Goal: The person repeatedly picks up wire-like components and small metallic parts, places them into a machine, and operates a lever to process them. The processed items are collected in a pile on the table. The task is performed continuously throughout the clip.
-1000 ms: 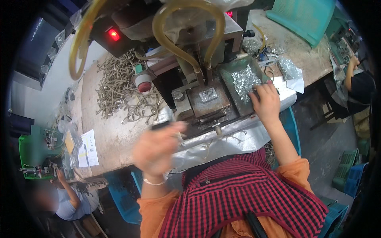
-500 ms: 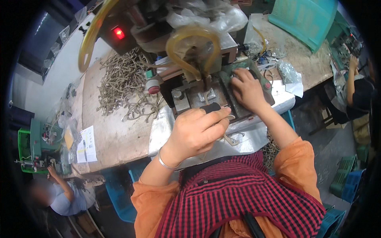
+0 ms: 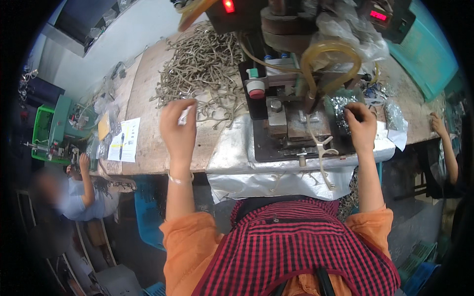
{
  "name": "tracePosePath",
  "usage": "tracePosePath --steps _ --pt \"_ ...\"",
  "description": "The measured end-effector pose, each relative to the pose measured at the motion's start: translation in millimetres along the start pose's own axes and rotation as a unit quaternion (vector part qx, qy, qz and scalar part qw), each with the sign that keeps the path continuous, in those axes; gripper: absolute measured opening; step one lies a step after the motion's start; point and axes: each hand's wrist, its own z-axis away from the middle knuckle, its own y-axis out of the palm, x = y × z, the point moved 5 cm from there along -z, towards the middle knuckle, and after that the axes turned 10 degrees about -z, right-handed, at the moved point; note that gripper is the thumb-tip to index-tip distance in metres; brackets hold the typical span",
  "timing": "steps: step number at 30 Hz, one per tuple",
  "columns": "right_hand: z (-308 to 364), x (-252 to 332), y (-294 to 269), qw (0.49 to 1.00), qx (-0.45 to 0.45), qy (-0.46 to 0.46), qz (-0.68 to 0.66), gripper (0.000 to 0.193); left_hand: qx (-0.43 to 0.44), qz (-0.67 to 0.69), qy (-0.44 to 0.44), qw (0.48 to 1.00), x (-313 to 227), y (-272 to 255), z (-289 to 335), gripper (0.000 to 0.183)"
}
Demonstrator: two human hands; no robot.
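My left hand (image 3: 177,128) hovers at the near edge of a pile of bent metal pieces (image 3: 202,64). Its fingers are curved, with a gap between thumb and forefinger. My right hand (image 3: 363,127) is over small shiny silver bits (image 3: 344,109) beside the press, its thumb and fingertips drawn together; anything in them is too small to make out. Between my hands stands a bench press with a metal block (image 3: 301,127). A branched metal piece (image 3: 324,153) reaches from the block toward me over its front edge, with neither hand touching it.
Silver sheeting (image 3: 232,153) covers the bench front. A yellowish hose (image 3: 355,49) loops before the press. Left of the press is a red button (image 3: 256,92). A teal basket (image 3: 427,54) stands far right. Other people work on both sides.
My left hand has left the black grip at the press and moved left to the metal pile. My right hand remains by the silver bits, its fingers drawn in. The view has shifted.
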Motion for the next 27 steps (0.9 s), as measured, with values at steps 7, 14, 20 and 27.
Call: tracePosePath --steps 7,14,20,27 --pt "8 8 0 0.998 -0.032 0.058 0.016 0.018 0.206 -0.138 0.019 0.969 103 117 61 0.013" --pt "42 29 -26 0.996 -0.028 0.057 -0.064 0.013 0.028 0.142 -0.090 0.985 44 80 50 0.005" --pt "10 94 44 0.990 0.079 -0.082 -0.088 0.021 0.031 0.317 -0.110 0.942 4 97 34 0.007" --pt "17 95 67 0.959 0.095 -0.005 -0.268 0.045 -0.084 0.547 -0.068 0.830 -77 27 16 0.012"
